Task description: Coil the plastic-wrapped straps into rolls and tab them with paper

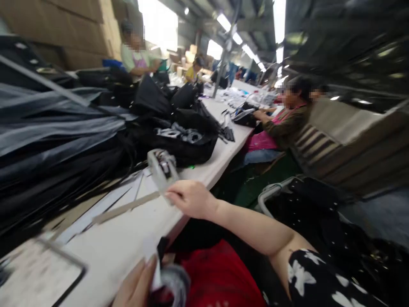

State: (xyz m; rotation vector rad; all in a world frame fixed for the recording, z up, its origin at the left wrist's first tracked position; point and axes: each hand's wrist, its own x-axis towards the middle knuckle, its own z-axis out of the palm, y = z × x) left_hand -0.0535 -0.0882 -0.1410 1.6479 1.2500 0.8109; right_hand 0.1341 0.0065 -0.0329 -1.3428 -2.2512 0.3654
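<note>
My right hand is stretched over the edge of the white table, its fingers pinched on the lower end of a translucent loop-shaped item, blurred by motion. Low in the picture, the fingers of my left hand press together against a small white piece. Just right of that piece is a grey, shiny ring-like roll, partly cut off at the bottom; whether my left hand touches it is hidden. A brown strip lies on the tabletop near my right hand.
Black fabric bags and dark material are heaped along the table's left side. A dotted board lies at lower left. A person in pink sits at the right edge; others work farther back. A rack with black pieces stands right.
</note>
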